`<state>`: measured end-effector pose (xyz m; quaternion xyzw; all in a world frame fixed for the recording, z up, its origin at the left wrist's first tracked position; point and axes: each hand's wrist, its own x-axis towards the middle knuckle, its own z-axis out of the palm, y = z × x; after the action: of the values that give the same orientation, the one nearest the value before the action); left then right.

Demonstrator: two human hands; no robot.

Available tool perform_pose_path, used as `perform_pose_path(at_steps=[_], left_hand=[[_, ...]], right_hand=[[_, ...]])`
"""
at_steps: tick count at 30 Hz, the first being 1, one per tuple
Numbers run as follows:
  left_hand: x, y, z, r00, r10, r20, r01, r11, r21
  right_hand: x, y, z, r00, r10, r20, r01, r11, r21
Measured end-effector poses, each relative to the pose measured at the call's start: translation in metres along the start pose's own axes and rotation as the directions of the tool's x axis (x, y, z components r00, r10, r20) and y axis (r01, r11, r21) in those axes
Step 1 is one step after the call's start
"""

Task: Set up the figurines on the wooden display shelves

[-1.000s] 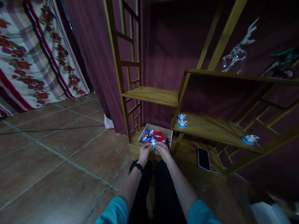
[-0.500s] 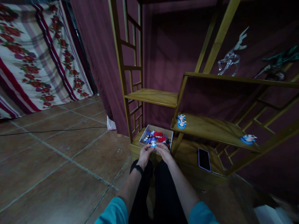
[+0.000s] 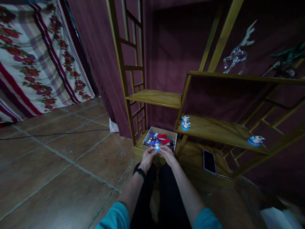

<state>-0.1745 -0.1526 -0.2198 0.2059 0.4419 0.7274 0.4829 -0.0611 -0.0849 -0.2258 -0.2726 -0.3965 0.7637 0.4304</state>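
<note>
Between the fingertips of my left hand (image 3: 147, 156) and my right hand (image 3: 167, 154) is a small toy figurine (image 3: 157, 146) with a purple-blue top and a light blue base. Both hands grip it from either side, and it stands upright just in front of the open box (image 3: 175, 140). Inside that box lies a jumble of small figures (image 3: 162, 137) in red, purple, white and black; the hands hide part of its near edge. My left wrist wears a dark band.
On the wooden shelf (image 3: 214, 130) to the right stand two blue-based figurines (image 3: 186, 123) at the left end and another figurine (image 3: 255, 140) at the right end. A phone (image 3: 209, 162) lies on the lower board. A clear deer ornament (image 3: 239, 52) stands higher up.
The camera view has shifted slightly. Both hands keep holding the figurine in front of the box, nearly unmoved.
</note>
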Motion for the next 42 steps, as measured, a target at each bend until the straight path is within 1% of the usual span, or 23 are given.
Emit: perform_pose_path(at_steps=[7, 13, 21, 26, 29, 33, 42], left_hand=[[0.004, 0.000, 0.002, 0.999, -0.013, 0.029, 0.014, 1.000, -0.026], [0.008, -0.002, 0.002, 0.999, 0.002, 0.038, 0.000, 0.999, -0.047], [0.013, -0.006, 0.001, 0.999, 0.012, 0.038, -0.011, 1.000, -0.028], [0.017, -0.009, -0.001, 0.999, 0.009, 0.038, -0.009, 1.000, -0.012], [0.018, -0.011, -0.001, 1.000, 0.007, 0.023, -0.007, 1.000, 0.014], [0.019, -0.012, -0.002, 0.999, 0.001, 0.032, -0.003, 0.999, 0.050], [0.020, -0.012, -0.003, 1.000, -0.003, 0.020, 0.001, 0.998, 0.068]], right_hand=[[0.003, 0.000, -0.003, 1.000, 0.003, -0.018, -0.002, 1.000, 0.011], [0.008, 0.004, -0.004, 0.999, -0.003, -0.038, 0.004, 0.999, 0.040], [0.010, 0.006, -0.004, 0.998, -0.018, -0.053, 0.020, 0.999, 0.038], [0.010, 0.006, -0.004, 0.998, -0.011, -0.069, 0.012, 1.000, 0.013], [0.010, 0.006, -0.004, 0.997, -0.013, -0.082, 0.013, 1.000, -0.001], [0.011, 0.007, -0.005, 0.996, -0.007, -0.087, 0.006, 1.000, -0.019], [0.010, 0.006, -0.004, 0.995, 0.003, -0.098, -0.007, 0.999, -0.035]])
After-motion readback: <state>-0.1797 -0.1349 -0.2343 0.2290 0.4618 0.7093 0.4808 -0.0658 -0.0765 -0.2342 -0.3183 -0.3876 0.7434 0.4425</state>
